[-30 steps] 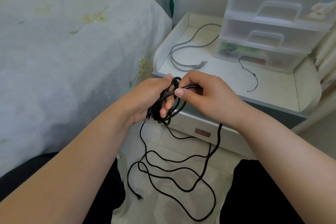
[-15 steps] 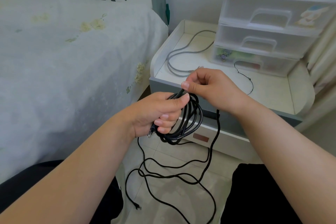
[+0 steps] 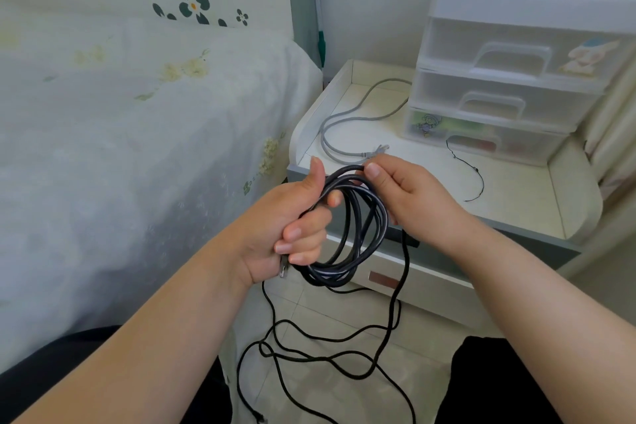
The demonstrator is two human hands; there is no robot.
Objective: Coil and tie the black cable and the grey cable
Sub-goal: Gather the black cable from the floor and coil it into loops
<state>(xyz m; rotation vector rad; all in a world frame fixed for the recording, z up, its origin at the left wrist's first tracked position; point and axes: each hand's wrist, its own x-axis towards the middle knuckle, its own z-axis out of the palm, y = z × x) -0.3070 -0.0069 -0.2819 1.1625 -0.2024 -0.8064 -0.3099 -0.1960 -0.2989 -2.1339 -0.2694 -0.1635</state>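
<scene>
Our left hand (image 3: pixel 292 227) grips the black cable (image 3: pixel 347 227) coil, our right hand (image 3: pixel 409 193) pinches its top loop; the rest trails on the floor. The grey cable (image 3: pixel 347 120) lies loose on the nightstand (image 3: pixel 516 203), far right.

The black cable (image 3: pixel 347 227) is partly coiled — several round loops hang together in my left hand (image 3: pixel 289 227), and my right hand (image 3: pixel 402 189) pinches the top of the loops. One plug end sticks out under my left fingers. The rest of it is not coiled; it drops to the floor tiles and lies there in loose curves. The grey cable (image 3: pixel 347 120) lies uncoiled on the white bedside table (image 3: pixel 516 203) — a long bend, its plug near the front edge.
</scene>
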